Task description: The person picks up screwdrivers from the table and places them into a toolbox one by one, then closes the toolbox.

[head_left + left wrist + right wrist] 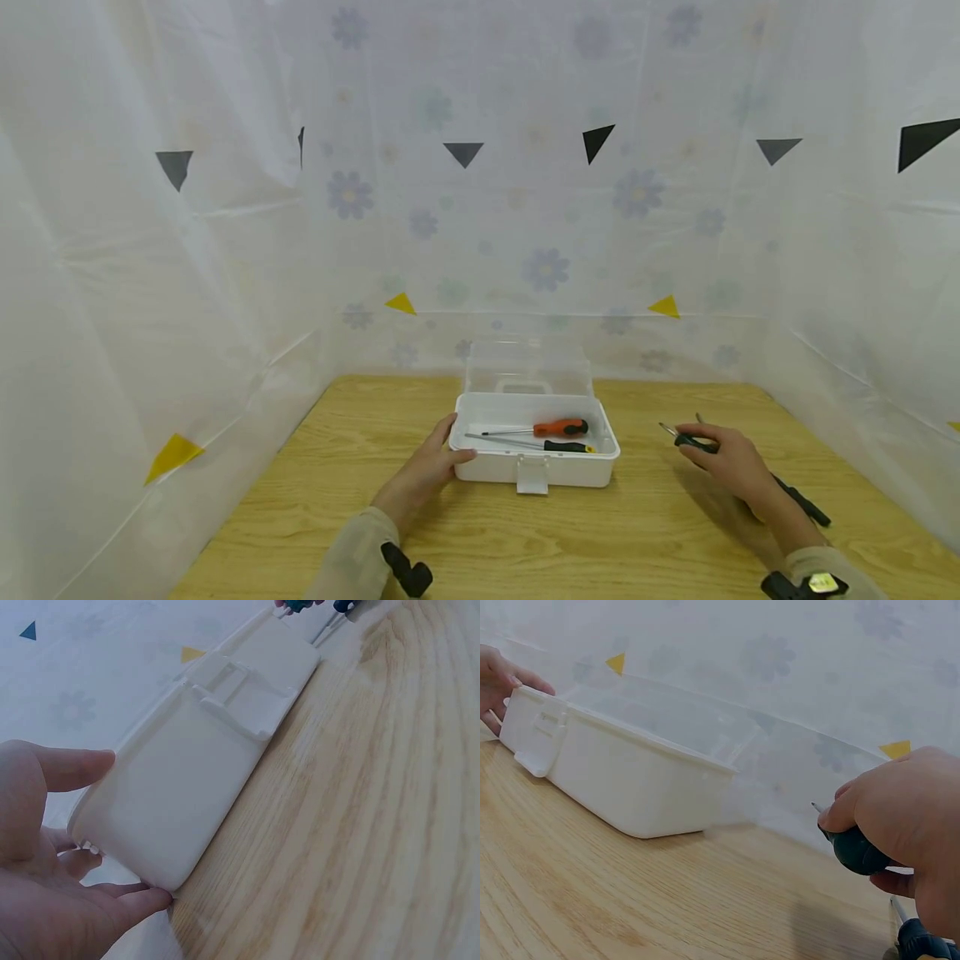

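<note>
A white plastic box (487,469) stands open on the wooden table, its clear lid (528,367) tilted back. Inside lie an orange-handled screwdriver (558,428) and a black-and-yellow one (567,447). My left hand (444,454) grips the box's left end, thumb on the rim and fingers along the side; the left wrist view shows the thumb (75,766) against the box (187,787). To the right of the box, my right hand (693,437) holds a dark-handled screwdriver (859,851) just above the table, thin shaft pointing left. A second dark-handled tool (802,500) lies under that hand.
The box's front latch (532,477) hangs down over the table (600,542). White flowered sheeting (525,208) with black and yellow triangles walls the table at the back and both sides. Bare wood stretches in front of the box.
</note>
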